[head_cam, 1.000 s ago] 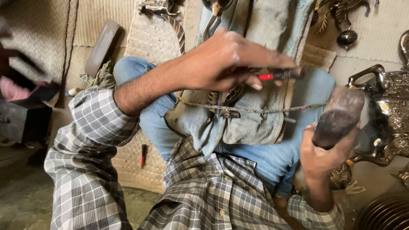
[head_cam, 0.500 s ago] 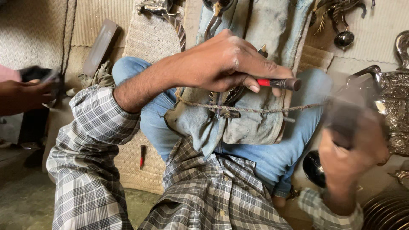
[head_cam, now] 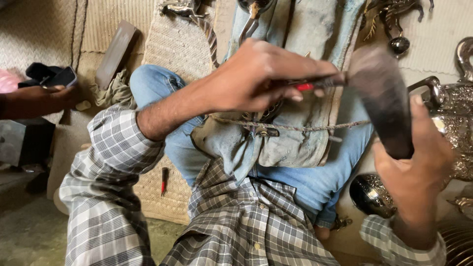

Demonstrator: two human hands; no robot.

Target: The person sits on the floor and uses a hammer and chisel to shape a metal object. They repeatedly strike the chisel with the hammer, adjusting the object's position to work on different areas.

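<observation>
My left hand (head_cam: 266,79) is closed around a thin chisel with a red grip (head_cam: 305,86), held over a worn blue cloth pad (head_cam: 300,143) on my lap. A thin cord (head_cam: 315,127) runs across the pad, over a small metal piece that my hand partly hides. My right hand (head_cam: 419,170) grips a dark wooden mallet (head_cam: 379,98). The mallet's head is at the chisel's back end, blurred by motion.
An engraved silver vessel (head_cam: 460,111) and a round engraved metal piece (head_cam: 372,194) lie at the right. A small red-handled tool (head_cam: 164,180) and a wooden block (head_cam: 116,54) rest on the woven mat. Another person's hand (head_cam: 37,98) holds a dark phone (head_cam: 56,76) at the left.
My right hand has swung the mallet up and left to the chisel's end. The other person's hand at the left has shifted slightly with the phone.
</observation>
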